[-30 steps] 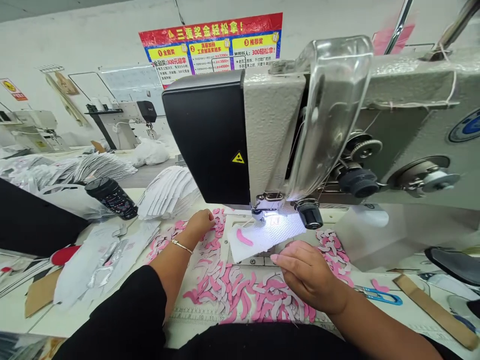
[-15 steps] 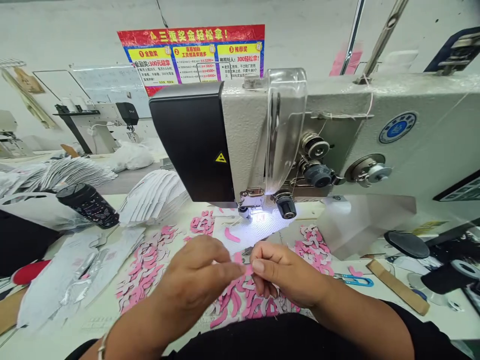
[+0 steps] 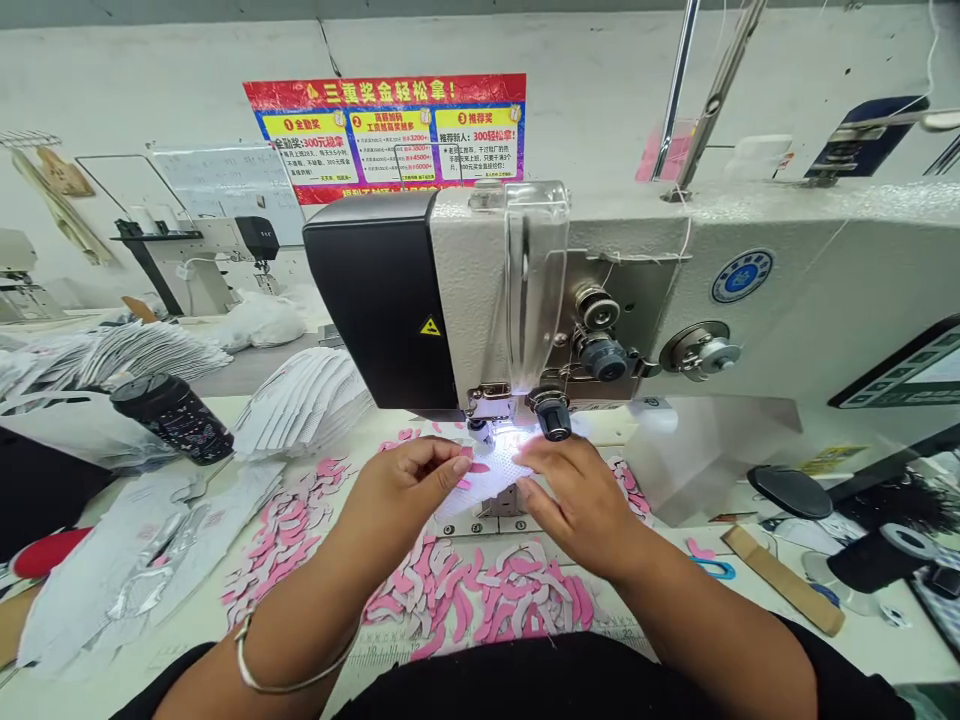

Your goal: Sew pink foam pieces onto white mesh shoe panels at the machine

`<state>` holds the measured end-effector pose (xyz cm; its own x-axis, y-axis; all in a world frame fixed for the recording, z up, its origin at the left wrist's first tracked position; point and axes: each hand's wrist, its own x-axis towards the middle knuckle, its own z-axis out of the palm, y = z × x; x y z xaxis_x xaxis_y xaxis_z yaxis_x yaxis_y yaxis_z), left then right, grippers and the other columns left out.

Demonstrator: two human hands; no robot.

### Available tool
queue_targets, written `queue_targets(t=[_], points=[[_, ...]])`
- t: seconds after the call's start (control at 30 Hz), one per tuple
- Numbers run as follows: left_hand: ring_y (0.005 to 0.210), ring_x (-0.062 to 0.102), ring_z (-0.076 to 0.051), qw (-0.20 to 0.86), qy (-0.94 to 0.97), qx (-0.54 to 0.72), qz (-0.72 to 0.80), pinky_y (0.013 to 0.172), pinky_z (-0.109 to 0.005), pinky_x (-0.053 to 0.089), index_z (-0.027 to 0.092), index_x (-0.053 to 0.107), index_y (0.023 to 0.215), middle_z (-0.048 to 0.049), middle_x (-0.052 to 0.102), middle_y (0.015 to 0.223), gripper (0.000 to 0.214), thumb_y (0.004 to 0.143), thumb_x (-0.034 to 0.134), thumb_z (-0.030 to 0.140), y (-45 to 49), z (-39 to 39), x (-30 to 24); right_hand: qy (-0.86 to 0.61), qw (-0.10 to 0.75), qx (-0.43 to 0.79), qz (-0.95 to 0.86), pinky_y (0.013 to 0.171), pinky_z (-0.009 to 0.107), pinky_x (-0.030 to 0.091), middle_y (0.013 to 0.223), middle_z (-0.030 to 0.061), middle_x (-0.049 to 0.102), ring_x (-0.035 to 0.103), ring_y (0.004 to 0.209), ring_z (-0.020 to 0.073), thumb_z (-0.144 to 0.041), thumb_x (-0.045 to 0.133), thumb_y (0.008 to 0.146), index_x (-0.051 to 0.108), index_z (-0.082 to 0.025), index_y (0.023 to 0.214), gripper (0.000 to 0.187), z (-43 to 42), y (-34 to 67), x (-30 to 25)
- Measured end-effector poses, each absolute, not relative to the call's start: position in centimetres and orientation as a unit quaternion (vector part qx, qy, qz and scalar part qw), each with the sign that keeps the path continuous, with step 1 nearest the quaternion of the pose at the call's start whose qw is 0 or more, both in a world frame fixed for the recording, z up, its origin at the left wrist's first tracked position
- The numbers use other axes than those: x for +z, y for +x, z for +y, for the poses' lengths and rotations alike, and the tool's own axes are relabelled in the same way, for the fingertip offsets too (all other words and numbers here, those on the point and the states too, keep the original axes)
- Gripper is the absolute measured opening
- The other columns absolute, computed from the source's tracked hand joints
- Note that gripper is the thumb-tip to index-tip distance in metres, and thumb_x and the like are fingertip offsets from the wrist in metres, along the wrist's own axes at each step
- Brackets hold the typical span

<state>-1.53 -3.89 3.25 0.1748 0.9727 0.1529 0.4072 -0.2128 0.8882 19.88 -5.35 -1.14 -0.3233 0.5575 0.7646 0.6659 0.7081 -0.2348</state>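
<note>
Mesh fabric lies just in front of the presser foot, the right hand open with its fingertips flat on it, the left hand curled at a pink cutout, grip unclear; even, flat pressure would best keep both smooth.

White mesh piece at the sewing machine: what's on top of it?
A pink piece lies on the mesh beside the left hand; the right hand covers its right edge, hiding anything there.
</note>
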Motion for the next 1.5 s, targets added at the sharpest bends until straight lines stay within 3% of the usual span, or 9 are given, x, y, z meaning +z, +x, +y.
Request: queue_targets(t=[0.07,0.13,0.23,0.33,0.6,0.87,1.17,1.5], points=[[0.090,0.063,-0.022,0.331,0.688,0.395,0.510,0.076,-0.031,0.048,0.021,0.073,0.079,-0.0069,0.070,0.099,0.024,0.077,0.072,0.045,-1.3,-2.7,3.0,-0.400,0.409,-0.085,-0.816,0.100,0.048,0.045,0.115,0.0115,0.066,0.058,0.113,0.0267,-0.023,0.056,0.091,0.059,-0.019,0.117,0.027,-4.4,20.2,-1.8],[0.086,0.063,-0.021,0.325,0.682,0.403,0.516,0.073,-0.031,0.048,0.020,0.072,0.079,-0.0074,0.069,0.103,0.023,0.075,0.073,0.043,-0.8,-1.8,2.5,-0.403,0.390,-0.080,-0.824,0.101,0.051,0.045,0.120,0.0124,0.065,0.057,0.118,0.0280,-0.023,0.057,0.089,0.058,-0.019,0.119,0.030,-3.8,20.3,-2.5],[0.067,0.058,-0.017,0.359,0.663,0.377,0.538,0.059,-0.028,0.044,0.020,0.070,0.087,-0.0042,0.068,0.088,0.026,0.075,0.070,0.043,-0.1,-1.4,1.7,-0.390,0.409,-0.089,-0.820,0.100,0.050,0.047,0.122,0.0121,0.065,0.057,0.120,0.0279,-0.020,0.057,0.088,0.055,-0.020,0.121,0.033,-3.6,20.0,-3.6],[0.065,0.055,-0.016,0.394,0.663,0.360,0.524,0.056,-0.026,0.042,0.020,0.067,0.086,-0.0008,0.062,0.075,0.024,0.077,0.068,0.042,0.0,-1.4,1.4,-0.365,0.448,-0.103,-0.810,0.099,0.048,0.048,0.119,0.0101,0.066,0.060,0.116,0.0250,-0.013,0.056,0.086,0.054,-0.021,0.120,0.035,-3.6,19.8,-4.2],[0.067,0.052,-0.014,0.452,0.656,0.334,0.504,0.058,-0.024,0.044,0.020,0.061,0.080,0.0004,0.058,0.078,0.023,0.079,0.067,0.042,-0.5,-1.3,1.3,-0.348,0.471,-0.103,-0.804,0.101,0.046,0.049,0.119,0.0105,0.067,0.060,0.119,0.0235,-0.005,0.053,0.084,0.052,-0.021,0.114,0.034,-3.6,20.0,-4.7],[0.064,0.050,-0.014,0.440,0.658,0.338,0.509,0.056,-0.024,0.041,0.021,0.058,0.075,0.0022,0.054,0.072,0.023,0.077,0.070,0.041,-0.3,-1.1,1.2,-0.351,0.463,-0.108,-0.807,0.099,0.047,0.049,0.119,0.0114,0.066,0.059,0.119,0.0242,-0.005,0.053,0.084,0.054,-0.020,0.110,0.030,-3.6,19.9,-5.0],[0.062,0.048,-0.013,0.441,0.661,0.343,0.501,0.057,-0.025,0.039,0.020,0.057,0.073,0.0026,0.053,0.069,0.024,0.079,0.068,0.040,-0.3,-1.1,1.2,-0.331,0.464,-0.133,-0.811,0.100,0.045,0.047,0.126,0.0096,0.064,0.057,0.123,0.0240,-0.004,0.055,0.088,0.059,-0.025,0.125,0.043,-3.6,20.0,-4.9],[0.062,0.046,-0.013,0.495,0.611,0.378,0.488,0.057,-0.025,0.036,0.020,0.055,0.073,0.0018,0.054,0.069,0.029,0.077,0.069,0.045,-0.1,-1.1,0.5,-0.336,0.469,-0.126,-0.807,0.102,0.045,0.045,0.123,0.0105,0.065,0.059,0.120,0.0236,-0.007,0.058,0.089,0.063,-0.025,0.121,0.038,-3.4,20.0,-5.2]])
